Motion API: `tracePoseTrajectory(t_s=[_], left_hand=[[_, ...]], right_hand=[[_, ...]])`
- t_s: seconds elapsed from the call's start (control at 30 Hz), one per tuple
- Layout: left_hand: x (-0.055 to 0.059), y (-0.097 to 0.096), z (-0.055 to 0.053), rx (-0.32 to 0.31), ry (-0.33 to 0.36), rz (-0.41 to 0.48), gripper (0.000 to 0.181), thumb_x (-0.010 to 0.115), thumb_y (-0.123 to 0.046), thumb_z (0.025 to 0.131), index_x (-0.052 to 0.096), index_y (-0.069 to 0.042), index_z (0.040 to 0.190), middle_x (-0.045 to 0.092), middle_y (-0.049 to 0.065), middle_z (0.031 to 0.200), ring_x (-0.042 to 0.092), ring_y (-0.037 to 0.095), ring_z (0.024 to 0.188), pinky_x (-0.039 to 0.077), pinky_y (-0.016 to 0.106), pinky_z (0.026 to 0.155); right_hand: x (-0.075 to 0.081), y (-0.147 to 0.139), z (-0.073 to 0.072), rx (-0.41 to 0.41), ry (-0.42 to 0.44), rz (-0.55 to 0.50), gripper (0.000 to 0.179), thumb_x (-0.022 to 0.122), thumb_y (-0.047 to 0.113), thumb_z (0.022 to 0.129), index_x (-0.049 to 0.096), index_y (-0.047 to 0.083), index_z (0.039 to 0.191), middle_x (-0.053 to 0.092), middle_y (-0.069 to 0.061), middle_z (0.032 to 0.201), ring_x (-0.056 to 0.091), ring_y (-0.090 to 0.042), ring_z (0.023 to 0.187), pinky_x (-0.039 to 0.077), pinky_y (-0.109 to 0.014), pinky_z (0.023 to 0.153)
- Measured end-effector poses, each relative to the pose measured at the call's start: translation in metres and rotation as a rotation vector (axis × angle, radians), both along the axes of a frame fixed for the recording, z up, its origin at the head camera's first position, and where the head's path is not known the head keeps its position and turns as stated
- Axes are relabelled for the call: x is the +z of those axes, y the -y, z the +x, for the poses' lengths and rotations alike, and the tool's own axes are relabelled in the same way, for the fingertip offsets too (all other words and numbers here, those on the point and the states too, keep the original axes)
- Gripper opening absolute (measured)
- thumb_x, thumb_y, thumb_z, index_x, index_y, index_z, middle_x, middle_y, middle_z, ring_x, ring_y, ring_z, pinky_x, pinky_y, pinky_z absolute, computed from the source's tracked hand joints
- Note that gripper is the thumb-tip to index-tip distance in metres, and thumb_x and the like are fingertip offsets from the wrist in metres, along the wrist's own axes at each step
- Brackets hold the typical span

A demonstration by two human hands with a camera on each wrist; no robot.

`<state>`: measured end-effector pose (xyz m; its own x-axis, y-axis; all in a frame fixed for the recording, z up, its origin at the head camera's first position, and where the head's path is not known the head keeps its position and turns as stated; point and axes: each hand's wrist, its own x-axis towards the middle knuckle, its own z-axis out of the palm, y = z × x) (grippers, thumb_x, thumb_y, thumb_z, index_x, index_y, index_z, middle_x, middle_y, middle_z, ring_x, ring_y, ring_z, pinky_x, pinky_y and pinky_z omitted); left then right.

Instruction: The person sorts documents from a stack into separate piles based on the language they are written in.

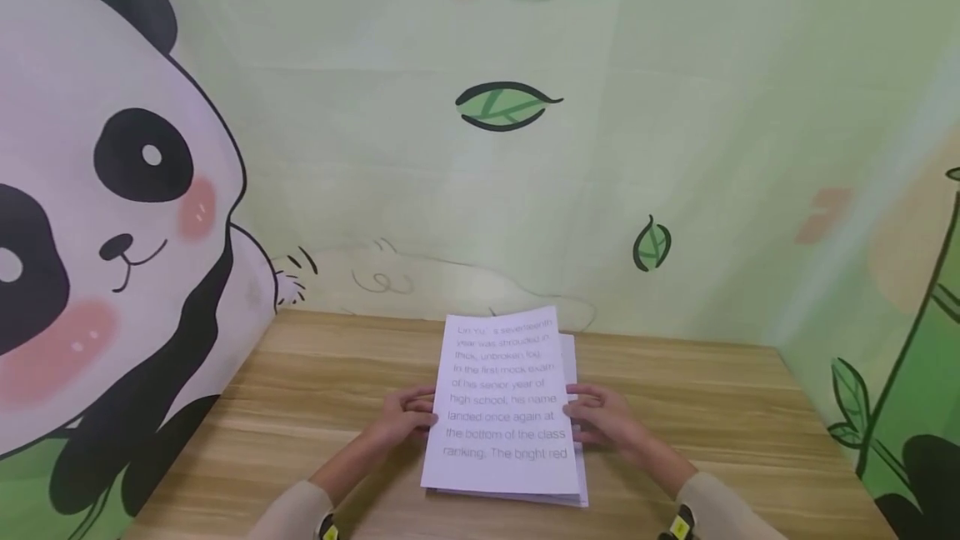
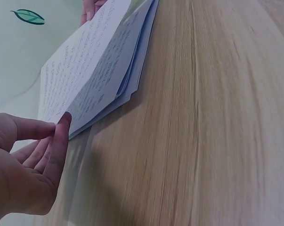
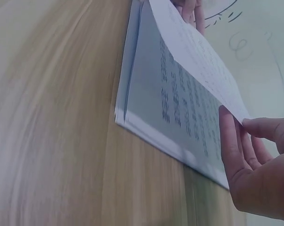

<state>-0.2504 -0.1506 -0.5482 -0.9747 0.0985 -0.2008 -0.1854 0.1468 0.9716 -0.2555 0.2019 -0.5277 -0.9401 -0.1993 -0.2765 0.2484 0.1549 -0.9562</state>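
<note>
The left hand (image 1: 405, 419) and right hand (image 1: 606, 417) pinch opposite edges of a white rectangular printed paper sheet (image 1: 501, 407), tilted over a white paper stack (image 3: 144, 94) on the brown wood-grain table (image 1: 300, 390). Uneven pulling could crease the sheet; a slack pinch could drop it.

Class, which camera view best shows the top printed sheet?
The head view: the top sheet faces the camera, nearly whole and readable. The left wrist view shows it slanted, too small to read; the right wrist view, a narrow slanted strip.
</note>
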Motion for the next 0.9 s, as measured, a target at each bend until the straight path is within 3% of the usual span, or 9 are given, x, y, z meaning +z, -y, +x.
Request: tracePoseTrajectory(t_s=[0.2,0.4,0.57,0.9], left_hand=[[0.004,0.018,0.005,0.011,0.015,0.006,0.053,0.064,0.006,0.091,0.053,0.006,0.142,0.072,0.018,0.111,0.069,0.016,0.084,0.059,0.031,0.072],[0.008,0.033,0.010,-0.039,0.017,0.026,0.056,0.065,0.003,0.092,0.048,0.006,0.146,0.071,0.019,0.117,0.069,0.015,0.087,0.058,0.029,0.073],[0.010,0.047,0.015,-0.072,0.010,0.029,0.059,0.065,0.000,0.093,0.045,0.006,0.148,0.070,0.019,0.121,0.070,0.015,0.091,0.058,0.031,0.078],[0.013,0.068,0.019,-0.072,0.017,0.034,0.062,0.065,-0.003,0.094,0.041,0.005,0.151,0.066,0.024,0.129,0.071,0.018,0.095,0.059,0.033,0.084]], right_hand=[[0.001,0.014,-0.001,0.059,-0.011,-0.035,0.057,0.066,0.013,0.097,0.043,-0.010,0.145,0.068,-0.023,0.122,0.072,-0.024,0.101,0.062,-0.044,0.090],[0.000,0.024,0.003,0.033,0.014,-0.068,0.056,0.068,0.011,0.096,0.047,-0.009,0.143,0.072,-0.016,0.114,0.074,-0.024,0.098,0.062,-0.044,0.087],[-0.002,0.032,0.006,0.059,0.022,-0.122,0.055,0.068,0.012,0.097,0.046,-0.009,0.143,0.074,-0.008,0.109,0.074,-0.022,0.097,0.062,-0.042,0.088],[0.003,0.050,0.007,0.080,0.025,-0.145,0.055,0.066,0.016,0.098,0.047,-0.006,0.144,0.072,-0.011,0.112,0.073,-0.021,0.097,0.061,-0.043,0.090]])
